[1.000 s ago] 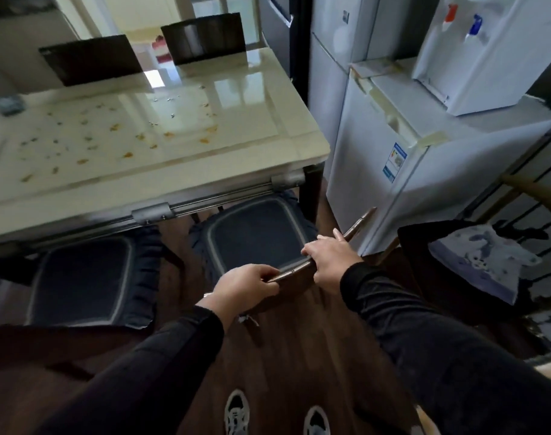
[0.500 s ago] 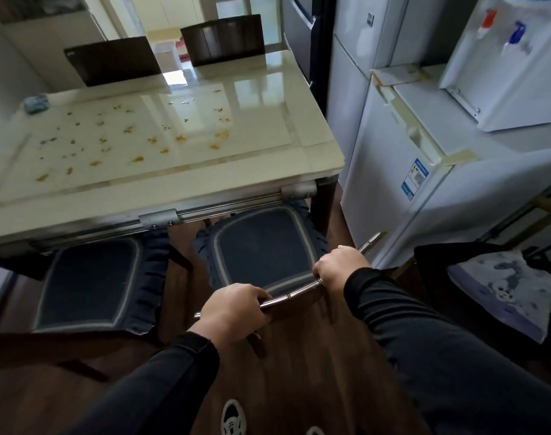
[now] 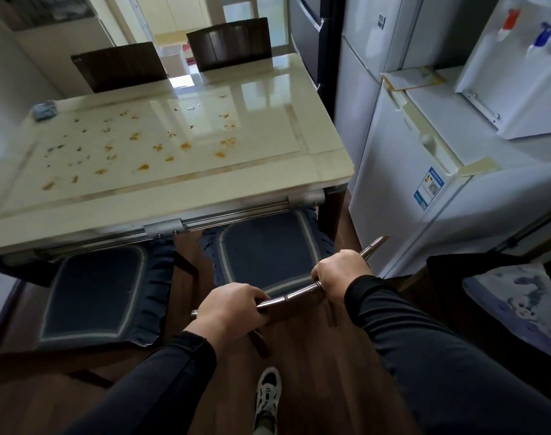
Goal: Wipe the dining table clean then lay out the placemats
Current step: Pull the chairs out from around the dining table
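Observation:
The cream glossy dining table carries scattered orange and dark crumbs and stains. A small blue-grey cloth lies at its far left corner. My left hand and my right hand both grip the curved metal top rail of a chair back in front of me. That chair's blue seat cushion sits half under the table's near edge. No placemats are in view.
A second blue-cushioned chair stands to the left under the table. Two dark chair backs rise at the far side. White fridges and a water dispenser crowd the right. A dark chair with a patterned cushion stands at right.
My right hand has closed fully around the rail. The view has shifted closer to the table and chair; both hands stay on the rail.

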